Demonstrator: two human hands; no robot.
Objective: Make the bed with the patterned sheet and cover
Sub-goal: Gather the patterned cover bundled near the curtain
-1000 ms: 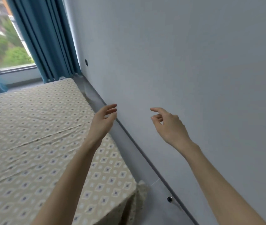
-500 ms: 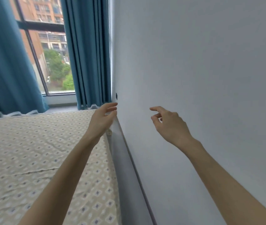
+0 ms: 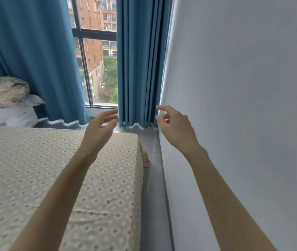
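The beige patterned sheet (image 3: 35,178) lies flat over the mattress and fills the lower left. Its far right corner hangs down loose beside the bed (image 3: 145,157). A crumpled patterned cover (image 3: 1,91) is heaped at the far left on white bedding (image 3: 15,115). My left hand (image 3: 100,129) hovers above the far right corner of the bed, fingers relaxed, holding nothing. My right hand (image 3: 174,127) is raised near the wall, fingers loosely curled, empty.
A grey wall (image 3: 243,105) runs along the right, with a narrow grey floor gap (image 3: 153,196) between it and the bed. Blue curtains (image 3: 138,60) hang on both sides of a window (image 3: 97,60) behind the bed.
The view has swung up and left from the wall toward the window. The far bed corner and the heaped cover have come into sight. Both hands stay raised and empty.
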